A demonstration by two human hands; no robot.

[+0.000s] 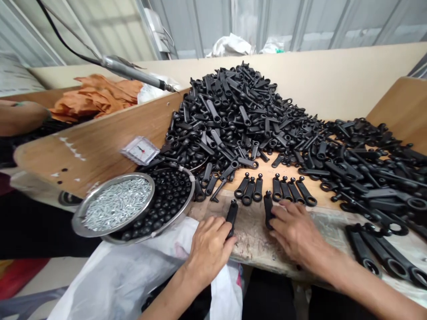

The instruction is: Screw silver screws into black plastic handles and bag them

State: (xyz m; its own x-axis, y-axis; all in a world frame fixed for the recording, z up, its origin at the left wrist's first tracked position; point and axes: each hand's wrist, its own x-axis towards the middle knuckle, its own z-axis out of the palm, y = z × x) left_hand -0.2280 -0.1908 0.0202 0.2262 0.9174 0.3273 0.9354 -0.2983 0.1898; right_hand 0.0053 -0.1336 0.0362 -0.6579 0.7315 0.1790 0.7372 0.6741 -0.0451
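Grasping the lower end of a slim black plastic lever with a small round knob (pixel 232 210), the left hand (pixel 211 238) rests over the near edge of the worn, pale tabletop (pixel 251 242) in the head view, its grip closed on the piece between thumb and fingers. The right hand (pixel 296 229) has its fingertips against the right side of a matching black plastic lever (pixel 267 205), which points knob-away from the person (whether this grip is clenched on it or only touching, I cannot tell).

Just beyond the hands lie three black levers side by side (pixel 249 191) and, to their right, four more black levers (pixel 295 191). Behind them rises a big heap of loose black plastic levers (pixel 233 102). Left of the left hand, a shallow metal bowl (pixel 76 222) of small silvery screws (pixel 116 204) sits partly over a wider metal bowl (pixel 192 184) of round black balls (pixel 171 189). Near the bowls, a square white clock (pixel 140 150) leans against a brown wooden board (pixel 100 146).
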